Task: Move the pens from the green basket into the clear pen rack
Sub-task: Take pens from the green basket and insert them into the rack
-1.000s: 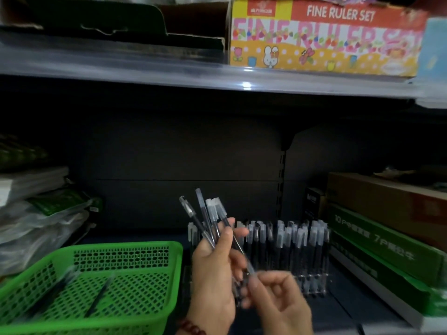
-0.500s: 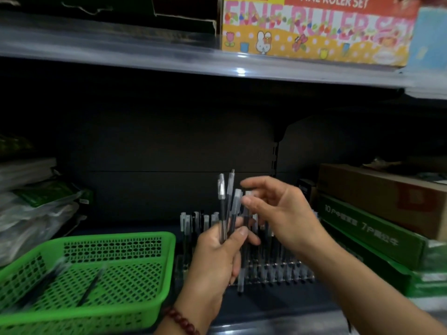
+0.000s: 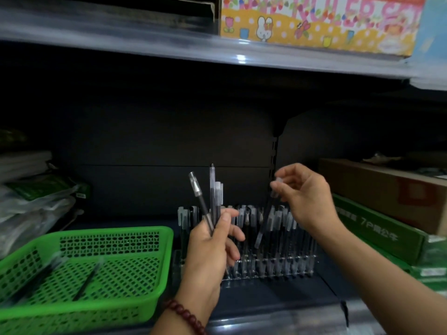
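Note:
The green basket [image 3: 116, 232] sits at lower left on the dark shelf, with a few black pens [image 3: 88, 281] lying on its mesh floor. To its right stands the clear pen rack [image 3: 278, 269], filled with several upright capped pens. My left hand [image 3: 210, 252] is in front of the rack's left end, gripping a bunch of pens [image 3: 211, 199] that point up. My right hand [image 3: 304, 197] hovers above the rack's right half, pinching one pen [image 3: 264, 221] by its cap end; the pen hangs tilted, its tip among the racked pens.
Stacked green and brown boxes [image 3: 377, 228] crowd the right side beside the rack. Plastic-wrapped packs [image 3: 33, 204] lie at left behind the basket. A shelf edge [image 3: 169, 42] with a colourful ruler-set box [image 3: 319, 22] hangs overhead.
My right hand has drawn one pen out of the bunch in my left hand and carried it right, over the rack. My left hand has stayed in front of the rack.

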